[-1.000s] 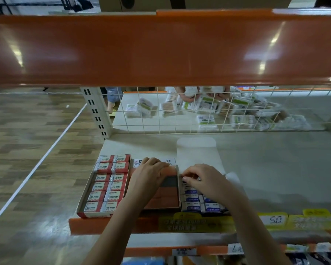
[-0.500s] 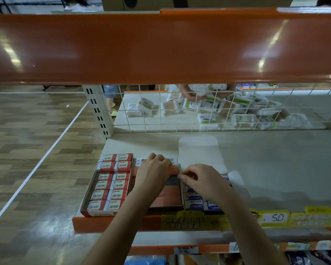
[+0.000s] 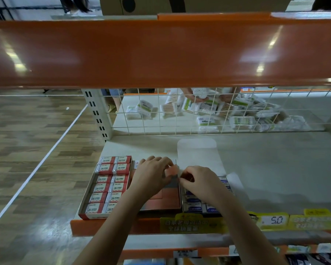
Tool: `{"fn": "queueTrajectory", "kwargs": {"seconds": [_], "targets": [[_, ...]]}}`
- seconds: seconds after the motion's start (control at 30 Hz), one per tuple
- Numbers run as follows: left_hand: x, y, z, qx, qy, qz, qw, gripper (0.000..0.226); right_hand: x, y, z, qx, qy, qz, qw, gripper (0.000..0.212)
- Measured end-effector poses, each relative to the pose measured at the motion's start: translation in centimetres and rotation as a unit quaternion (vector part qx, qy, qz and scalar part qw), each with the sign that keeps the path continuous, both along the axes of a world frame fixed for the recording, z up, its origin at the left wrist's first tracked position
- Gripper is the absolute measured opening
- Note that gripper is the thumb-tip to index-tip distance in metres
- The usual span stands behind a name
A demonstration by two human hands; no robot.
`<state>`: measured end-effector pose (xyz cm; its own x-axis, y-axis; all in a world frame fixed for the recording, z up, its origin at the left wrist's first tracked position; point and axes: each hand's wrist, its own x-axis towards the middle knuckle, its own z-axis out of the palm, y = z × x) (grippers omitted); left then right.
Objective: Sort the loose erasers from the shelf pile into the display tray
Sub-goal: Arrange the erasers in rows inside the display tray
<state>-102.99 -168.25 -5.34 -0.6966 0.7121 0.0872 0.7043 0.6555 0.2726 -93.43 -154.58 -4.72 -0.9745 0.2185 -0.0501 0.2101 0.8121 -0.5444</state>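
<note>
**Both my hands meet over the wall between two trays**

Nearest me, along the shelf's front lip, sit three cartons side by side. On my left is the red 2B eraser tray (image 3: 108,185), packed two across in neat rows. In the middle is the orange display tray (image 3: 165,200), its floor mostly bare near me. On my right is the blue-label eraser box (image 3: 203,206), with its white lid flap (image 3: 199,155) folded back onto the shelf board (image 3: 275,169).

My left hand (image 3: 154,176) lies over the far end of the orange tray, fingers curled down and toward the right. At its fingertips there is a small pinkish piece (image 3: 170,170), probably an eraser, blurred; I judge I am pinching it, though the grip itself is hidden. My right hand (image 3: 201,183) is just beside it, over the far rows of the blue-label box, fingers bent and tips pointing left at the dividing wall. Whether it holds anything I cannot tell.

The piece lies between my two hands, nearer the left, so the set-down spot in the orange tray is directly below and toward me.

Beyond the wire grid (image 3: 208,111) lie cotton swab packs (image 3: 204,108), no part of this job.
</note>
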Motion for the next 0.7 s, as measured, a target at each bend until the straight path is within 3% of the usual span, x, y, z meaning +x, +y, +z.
{"fn": "queueTrajectory", "kwargs": {"seconds": [0.7], "targets": [[0.72, -0.12, -0.35, -0.076, 0.072, 0.010, 0.994, 0.031, 0.01, 0.19, 0.10, -0.022, -0.015, 0.007, 1.000, 0.027]]}}
